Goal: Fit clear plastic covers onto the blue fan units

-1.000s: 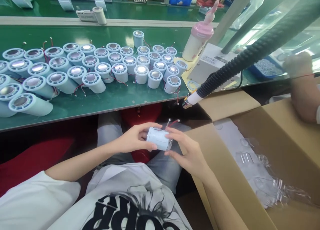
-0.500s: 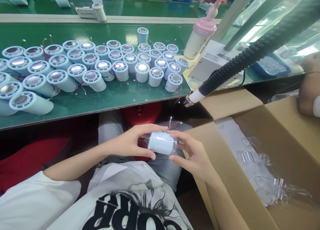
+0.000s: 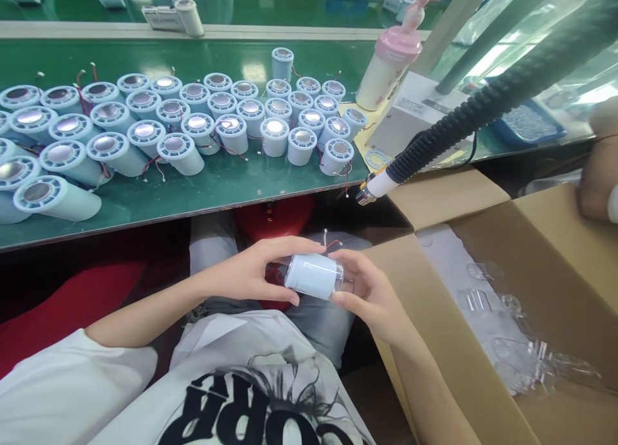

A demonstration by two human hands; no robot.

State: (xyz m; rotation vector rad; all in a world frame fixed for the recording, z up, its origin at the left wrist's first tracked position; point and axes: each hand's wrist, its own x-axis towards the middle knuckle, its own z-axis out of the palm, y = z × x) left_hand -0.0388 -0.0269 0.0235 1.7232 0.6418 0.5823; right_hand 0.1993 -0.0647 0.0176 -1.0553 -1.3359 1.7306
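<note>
Between my hands, above my lap, lies a light-blue cylinder (image 3: 311,276) on its side, with thin red and white wires sticking up behind it. Clear plastic (image 3: 339,275) shows around its right end. My left hand (image 3: 263,271) grips the left end, thumb below and fingers over the top. At the right end, my right hand (image 3: 369,290) pinches the clear plastic between thumb and fingers. Several similar blue cylinders (image 3: 181,154) with round metallic centres and thin wires stand or lean on the green bench (image 3: 232,190) ahead.
An open cardboard box (image 3: 463,342) with clear plastic pieces (image 3: 526,355) is at my right. A black corrugated hose with a nozzle (image 3: 381,184) reaches over the bench edge. Behind it stand a pink-lidded bottle (image 3: 389,65) and a blue tray (image 3: 528,123). Another person's arm (image 3: 599,174) is at far right.
My right hand has shifted slightly at the cylinder's right end, and more clear plastic shows there. The wires have swung a little left. My left hand keeps its hold.
</note>
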